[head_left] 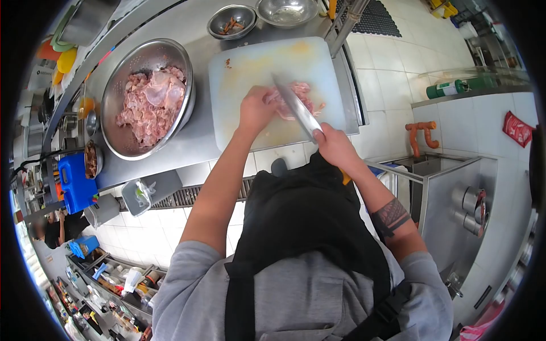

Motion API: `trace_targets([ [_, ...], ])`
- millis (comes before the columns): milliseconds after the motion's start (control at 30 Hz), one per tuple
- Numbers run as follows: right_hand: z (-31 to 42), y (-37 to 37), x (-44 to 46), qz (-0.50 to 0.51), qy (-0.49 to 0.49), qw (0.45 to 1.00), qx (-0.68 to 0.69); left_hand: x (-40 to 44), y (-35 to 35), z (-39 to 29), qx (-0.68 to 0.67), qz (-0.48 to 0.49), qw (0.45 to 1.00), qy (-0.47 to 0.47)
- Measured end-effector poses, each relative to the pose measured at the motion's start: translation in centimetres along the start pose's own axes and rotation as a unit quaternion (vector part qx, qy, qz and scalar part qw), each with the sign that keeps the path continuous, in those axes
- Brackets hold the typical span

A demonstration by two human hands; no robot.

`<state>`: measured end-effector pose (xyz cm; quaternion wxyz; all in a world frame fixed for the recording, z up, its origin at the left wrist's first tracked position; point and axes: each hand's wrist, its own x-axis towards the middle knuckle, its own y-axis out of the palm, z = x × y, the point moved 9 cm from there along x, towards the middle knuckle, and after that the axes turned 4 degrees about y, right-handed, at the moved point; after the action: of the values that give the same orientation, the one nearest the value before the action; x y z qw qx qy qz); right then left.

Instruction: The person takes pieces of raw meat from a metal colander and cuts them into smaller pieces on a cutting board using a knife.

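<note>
On the white cutting board (233, 74) lies a piece of raw chicken (302, 91), partly cut up. My left hand (256, 107) is closed on its left end, with the fingertips curled and partly hidden. My right hand (336, 148) grips the handle of a large kitchen knife (297, 105). Its blade slants across the meat, close to the fingers of my left hand. Left of the board stands a big steel colander (187, 94) heaped with raw chicken pieces (149, 108).
Behind the board are a small steel bowl (211, 25) with orange-brown scraps and a shiny steel bowl (287, 16). A blue jerrycan (75, 182) and a grey bin (136, 196) are at lower left. A metal post (347, 28) rises by the board's far right corner.
</note>
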<state>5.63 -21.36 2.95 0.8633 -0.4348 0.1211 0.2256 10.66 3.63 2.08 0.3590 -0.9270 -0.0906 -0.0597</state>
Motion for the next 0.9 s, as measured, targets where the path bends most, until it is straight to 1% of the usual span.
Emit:
trace_targets([
  [67, 1.1, 0.6, 2.4, -0.024, -0.027, 0.999, -0.002, -0.2, 0.0, 0.1, -0.007, 0.015, 1.0, -0.009],
  [100, 1.6, 1.0, 3.6, -0.02, -0.027, 0.999, -0.001, -0.3, -0.1, -0.1, -0.022, 0.015, 1.0, -0.007],
  [133, 3.2, 0.9, 4.8, -0.045, -0.071, 0.996, 0.014, -0.5, -0.1, -0.2, -0.038, 0.015, 0.999, -0.004],
  [200, 5.3, 0.9, 6.8, -0.068, -0.115, 0.991, 0.031, -0.7, -0.3, -0.3, -0.058, 0.01, 0.998, 0.002],
  [233, 6.2, 0.9, 7.7, -0.06, -0.102, 0.993, 0.025, -0.9, -0.5, -0.4, -0.079, 0.004, 0.997, 0.011],
  [300, 6.9, 0.6, 8.0, -0.051, -0.089, 0.994, 0.019, -1.1, -0.6, 0.0, -0.078, -0.002, 0.997, 0.01],
  [367, 6.8, 1.2, 7.7, -0.005, -0.055, 0.998, 0.035, -1.5, -0.6, 0.4, -0.08, -0.008, 0.997, 0.008],
  [400, 6.4, 1.3, 7.0, -0.005, -0.055, 0.998, 0.031, -1.6, -0.7, 0.4, -0.09, -0.016, 0.996, 0.01],
  [467, 3.5, 2.1, 4.0, 0.033, -0.012, 0.999, 0.014, -1.7, -0.9, 0.2, -0.105, -0.027, 0.994, 0.011],
  [533, 1.3, 2.1, 0.5, 0.028, -0.04, 0.998, -0.028, -1.8, -1.2, 0.2, -0.089, -0.023, 0.996, -0.006],
  [633, -0.3, -0.6, -4.7, 0.048, -0.038, 0.996, -0.058, -2.3, -1.4, 1.4, -0.089, -0.04, 0.995, -0.01],
  [667, -1.1, -1.3, -5.9, 0.066, -0.044, 0.994, -0.078, -2.4, -1.5, 1.7, -0.091, -0.04, 0.995, -0.008],
  [700, -1.6, -2.0, -6.8, 0.084, -0.051, 0.99, -0.098, -2.6, -1.5, 2.4, -0.085, -0.032, 0.995, -0.031],
  [733, -1.7, -3.1, -7.4, 0.082, -0.051, 0.991, -0.098, -2.7, -1.5, 2.7, -0.079, -0.023, 0.995, -0.055],
  [767, -1.9, -4.4, -7.9, 0.069, -0.037, 0.991, -0.112, -2.4, -1.6, 2.6, -0.08, -0.024, 0.995, -0.052],
  [833, -2.0, -5.0, -8.2, 0.058, -0.023, 0.99, -0.126, -2.0, -1.8, 3.0, -0.081, -0.013, 0.989, -0.12],
  [867, -2.1, -5.2, -7.9, 0.034, -0.009, 0.994, -0.105, -1.8, -1.8, 2.4, -0.081, -0.013, 0.99, -0.119],
  [900, -2.1, -5.3, -7.6, 0.011, 0.005, 0.996, -0.085, -1.3, -1.9, 0.8, -0.011, -0.019, 0.997, -0.073],
])
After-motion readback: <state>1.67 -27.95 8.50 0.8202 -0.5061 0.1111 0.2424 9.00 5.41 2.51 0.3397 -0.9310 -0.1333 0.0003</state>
